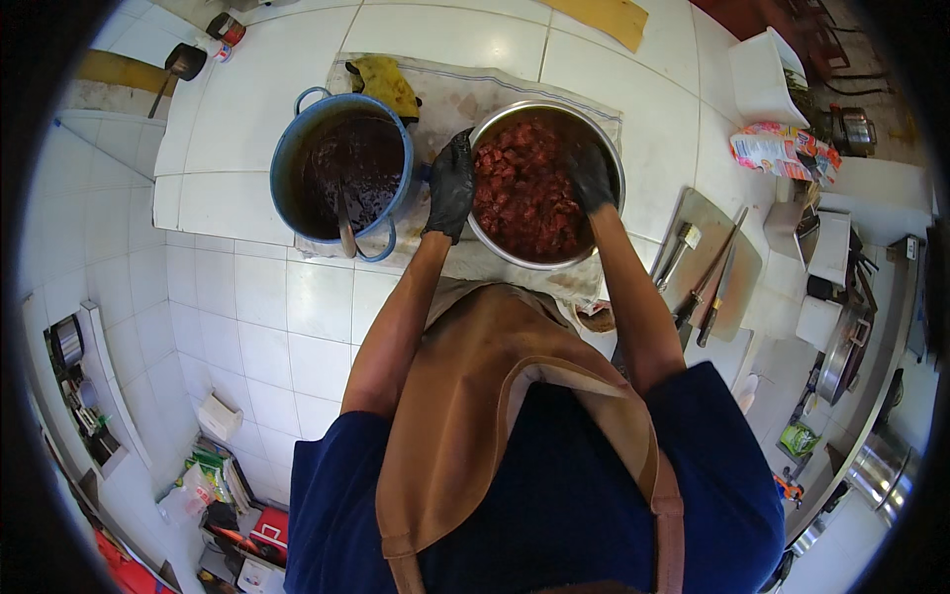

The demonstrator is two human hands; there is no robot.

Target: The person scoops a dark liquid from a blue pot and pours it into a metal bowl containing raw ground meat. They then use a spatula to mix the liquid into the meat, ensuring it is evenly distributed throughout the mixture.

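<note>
A round stainless steel bowl (550,265) full of red, sauce-coated chunks (528,189), apparently meat, stands on a cloth (464,89) before me. My left hand (453,185), in a black glove, lies against the bowl's left side. Inside the bowl at its right is my right hand (591,177), also in a black glove, its fingers partly hidden against the dark contents; whether it grips anything is unclear. Left of the bowl stands a blue enamel pot (278,182) of dark liquid, with a metal utensil (346,223) leaning in it. A yellow cloth (390,80) lies behind the pot.
At the right, a cutting board (731,260) holds a knife (718,297), a sharpening steel (714,263) and a metal-handled brush (677,252). A white container (764,78) and a printed plastic bag (779,152) stand farther back. A small saucepan (185,62) is at the far left.
</note>
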